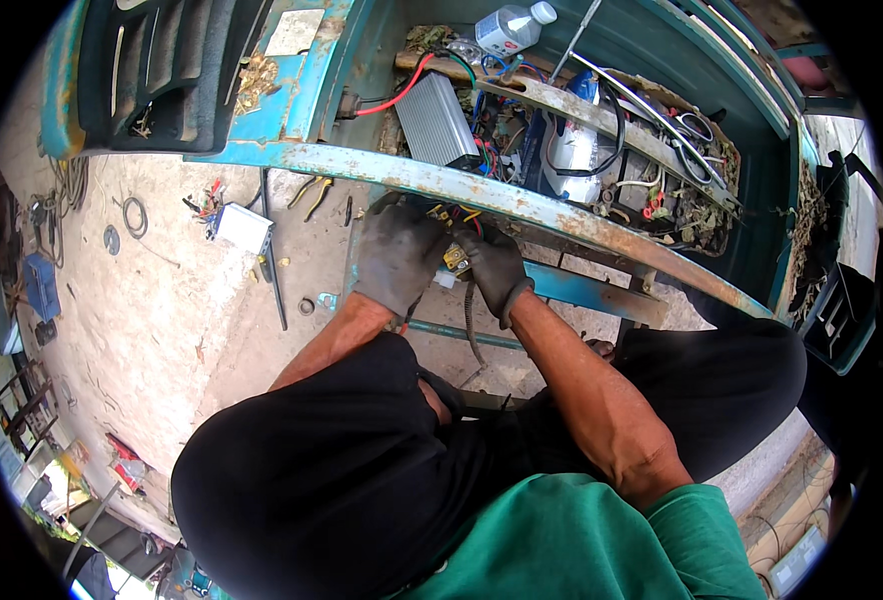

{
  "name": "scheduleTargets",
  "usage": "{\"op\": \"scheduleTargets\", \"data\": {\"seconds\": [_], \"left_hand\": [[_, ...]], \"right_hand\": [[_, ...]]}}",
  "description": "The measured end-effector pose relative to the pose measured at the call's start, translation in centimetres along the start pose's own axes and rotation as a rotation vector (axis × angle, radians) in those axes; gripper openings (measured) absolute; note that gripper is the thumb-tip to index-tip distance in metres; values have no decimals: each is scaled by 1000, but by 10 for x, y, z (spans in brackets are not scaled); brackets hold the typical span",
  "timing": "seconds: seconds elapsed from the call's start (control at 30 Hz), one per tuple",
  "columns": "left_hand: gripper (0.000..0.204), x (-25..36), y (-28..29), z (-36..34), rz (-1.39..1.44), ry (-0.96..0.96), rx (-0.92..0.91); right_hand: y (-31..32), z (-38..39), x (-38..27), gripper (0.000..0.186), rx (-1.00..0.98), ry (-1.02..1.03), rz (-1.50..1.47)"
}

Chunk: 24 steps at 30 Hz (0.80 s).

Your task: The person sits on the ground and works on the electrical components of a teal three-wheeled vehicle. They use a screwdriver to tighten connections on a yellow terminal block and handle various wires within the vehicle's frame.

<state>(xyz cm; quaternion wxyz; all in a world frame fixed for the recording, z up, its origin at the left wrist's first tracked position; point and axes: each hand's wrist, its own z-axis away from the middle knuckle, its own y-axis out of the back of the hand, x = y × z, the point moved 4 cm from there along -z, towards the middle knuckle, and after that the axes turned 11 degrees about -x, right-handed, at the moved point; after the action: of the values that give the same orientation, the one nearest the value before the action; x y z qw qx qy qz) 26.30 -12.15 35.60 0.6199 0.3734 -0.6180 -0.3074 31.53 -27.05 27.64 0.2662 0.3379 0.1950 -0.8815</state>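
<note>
gloved L hand (399, 254) nr wires (471, 214), grip can't tell; R hand (498, 266) grasping yellow pc (456, 260), both by rusty teal rail (559, 212)

The left hand (397, 255) hides its own fingertips; the right hand (497, 268) partly covers a yellow piece (456, 259), its details too small to tell; the green shirt (562, 545) runs off the near edge; the black slotted panel (157, 65) is cut by the far edge; small clutter (507, 140) in the teal compartment (654, 45) is indistinct.
</note>
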Motion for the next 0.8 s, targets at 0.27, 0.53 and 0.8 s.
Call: {"op": "scheduleTargets", "data": {"seconds": [0.27, 0.53, 0.8], "left_hand": [[15, 0, -9, 0, -9, -28, -25], [19, -8, -2, 8, 117, 71, -39], [14, -4, -5, 1, 20, 52, -69]], "right_hand": [[-2, 1, 2, 35, 3, -2, -105], [3, -3, 6, 35, -13, 9, -83], [-1, -1, 3, 38, -7, 10, -49]]}}
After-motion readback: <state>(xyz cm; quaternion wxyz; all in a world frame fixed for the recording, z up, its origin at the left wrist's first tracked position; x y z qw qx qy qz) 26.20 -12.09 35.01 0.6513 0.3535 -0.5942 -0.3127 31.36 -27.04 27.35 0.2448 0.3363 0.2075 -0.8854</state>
